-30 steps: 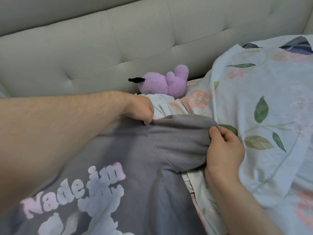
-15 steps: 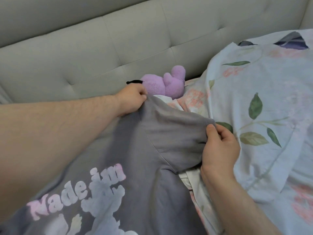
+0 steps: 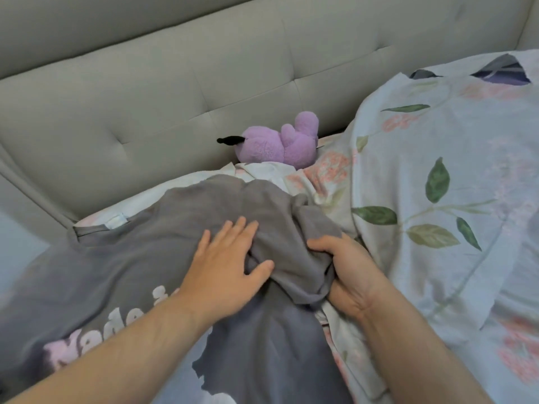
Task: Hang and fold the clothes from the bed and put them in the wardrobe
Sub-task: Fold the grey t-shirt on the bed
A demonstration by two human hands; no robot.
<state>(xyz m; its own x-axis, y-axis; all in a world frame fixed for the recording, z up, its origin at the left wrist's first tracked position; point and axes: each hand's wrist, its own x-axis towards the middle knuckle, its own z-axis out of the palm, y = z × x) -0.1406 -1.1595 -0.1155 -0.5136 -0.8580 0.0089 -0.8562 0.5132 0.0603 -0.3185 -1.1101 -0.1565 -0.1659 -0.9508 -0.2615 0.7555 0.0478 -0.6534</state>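
One big padded headboard (image 3: 145,91) stands at the back. One flowery blanket (image 3: 437,199) covers the bed. One gray shirt (image 3: 131,258) lies flat on it — spread out, likely to be folded. Two hands work: the left hand (image 3: 224,266) presses down with fingers spread, while the right hand (image 3: 347,266) curls around the sleeve (image 3: 291,243). One purple plush toy (image 3: 280,144) — just resting.

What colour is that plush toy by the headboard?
Purple plush toy, with a black bit; head view.
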